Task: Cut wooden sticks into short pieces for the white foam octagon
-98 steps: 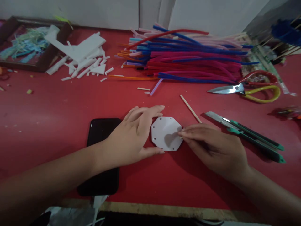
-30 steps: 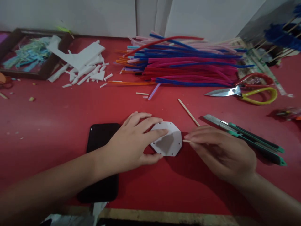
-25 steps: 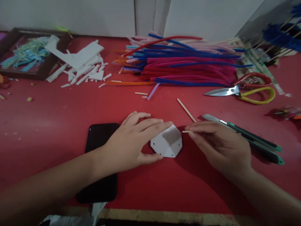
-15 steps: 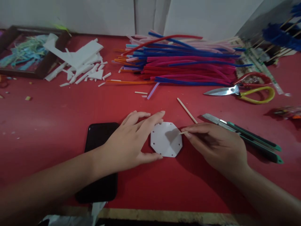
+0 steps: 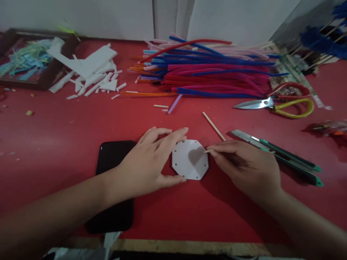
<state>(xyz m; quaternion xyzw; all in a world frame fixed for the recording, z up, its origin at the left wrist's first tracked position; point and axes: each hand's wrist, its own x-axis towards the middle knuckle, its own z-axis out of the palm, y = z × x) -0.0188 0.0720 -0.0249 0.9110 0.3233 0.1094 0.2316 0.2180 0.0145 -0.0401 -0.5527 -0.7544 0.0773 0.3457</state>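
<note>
A white octagonal piece with small holes near its edge lies flat on the red table. My left hand has its fingers spread, with thumb and index finger against the piece's left side. My right hand pinches a short thin wooden stick, its tip at the piece's upper right edge. Another wooden stick lies just beyond my right hand. Under my left wrist is a black phone, partly covered by the arm.
Colored pipe cleaners are heaped at the back. Scissors and green-black cutters lie on the right. White scraps and a brown frame with shredded strips are at the back left.
The whole view has shifted slightly, moving the scene a little to the left. Both hands keep nearly the same pose around the white piece, with the short stick still at its edge.
</note>
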